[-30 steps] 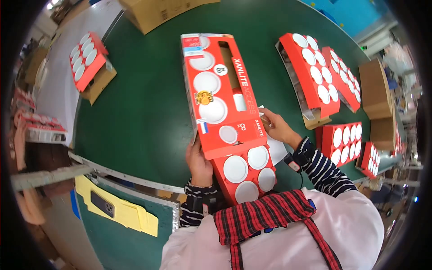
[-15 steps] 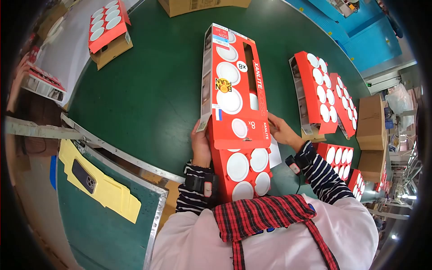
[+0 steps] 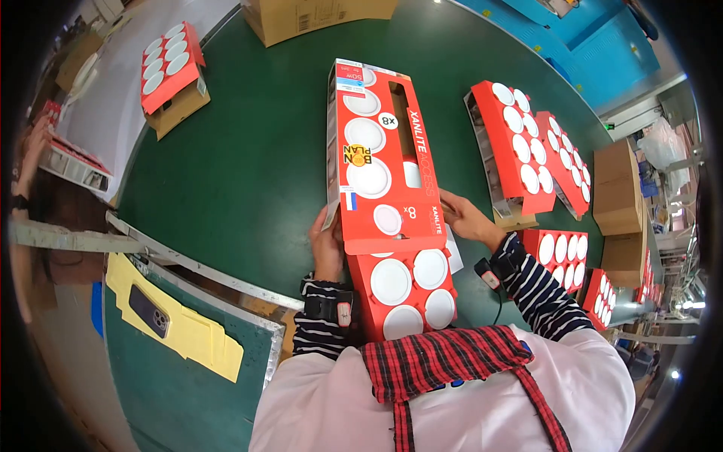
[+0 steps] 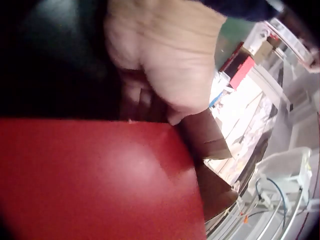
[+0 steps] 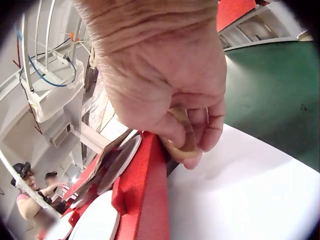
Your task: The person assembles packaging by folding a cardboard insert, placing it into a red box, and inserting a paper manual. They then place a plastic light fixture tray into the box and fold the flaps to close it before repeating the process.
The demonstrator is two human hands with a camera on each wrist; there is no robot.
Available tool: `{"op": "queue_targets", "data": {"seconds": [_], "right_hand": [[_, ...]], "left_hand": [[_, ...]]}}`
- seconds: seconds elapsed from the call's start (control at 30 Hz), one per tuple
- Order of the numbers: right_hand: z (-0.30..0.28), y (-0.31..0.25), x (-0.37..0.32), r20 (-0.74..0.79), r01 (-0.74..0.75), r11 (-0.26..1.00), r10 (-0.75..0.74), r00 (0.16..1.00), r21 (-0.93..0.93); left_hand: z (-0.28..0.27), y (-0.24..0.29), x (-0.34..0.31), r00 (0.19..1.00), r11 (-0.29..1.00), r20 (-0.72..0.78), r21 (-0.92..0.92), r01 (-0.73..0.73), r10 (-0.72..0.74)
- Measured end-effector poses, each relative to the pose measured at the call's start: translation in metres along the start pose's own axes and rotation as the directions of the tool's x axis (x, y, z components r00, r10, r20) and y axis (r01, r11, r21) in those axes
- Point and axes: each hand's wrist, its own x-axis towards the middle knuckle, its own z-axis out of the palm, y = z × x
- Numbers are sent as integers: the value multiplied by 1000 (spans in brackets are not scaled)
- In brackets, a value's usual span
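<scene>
A red printed carton (image 3: pixel 388 158) with a cut-out window lies lengthwise ahead of me, its near end open. A red tray of round white discs (image 3: pixel 391 282) sits at that end, partly under the printed top panel. My left hand (image 3: pixel 327 245) grips the carton's near left side, with its fingertips hidden behind the red face in the left wrist view. At the near right side is my right hand (image 3: pixel 471 222), its fingers curled and pinching a tan bent piece like a carton flap (image 5: pixel 182 142). White paper (image 5: pixel 235 185) lies under that hand.
More red trays with white discs stand at right (image 3: pixel 520 139) and far left (image 3: pixel 167 68). Brown cartons stand at the back (image 3: pixel 324 15) and right edge (image 3: pixel 619 188). A phone (image 3: pixel 149 310) rests on yellow sheets (image 3: pixel 199 339) at lower left. Another person's hand (image 3: pixel 34 143) shows at left.
Over the second, the carton's printed face has turned slightly in view. Both hands stay at its near end. The head view has shifted a little.
</scene>
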Motion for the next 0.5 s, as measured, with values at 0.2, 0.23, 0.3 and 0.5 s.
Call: {"op": "queue_targets", "data": {"seconds": [0.2, 0.23, 0.3, 0.5], "right_hand": [[6, 1, -2, -21, -3, 988, 7, 1000, 156], [6, 1, -3, -18, -3, 983, 6, 1000, 184], [7, 1, -3, -18, -12, 978, 16, 1000, 206], [5, 7, -3, -46, 37, 998, -35, 998, 48]], "left_hand": [[-12, 12, 8, 963, 736, 220, 624, -262, 156], [-8, 14, 9, 961, 752, 231, 603, -266, 155], [-19, -2, 20, 956, 766, 251, 582, -272, 149], [6, 1, 12, 998, 982, 53, 188, 17, -28]]}}
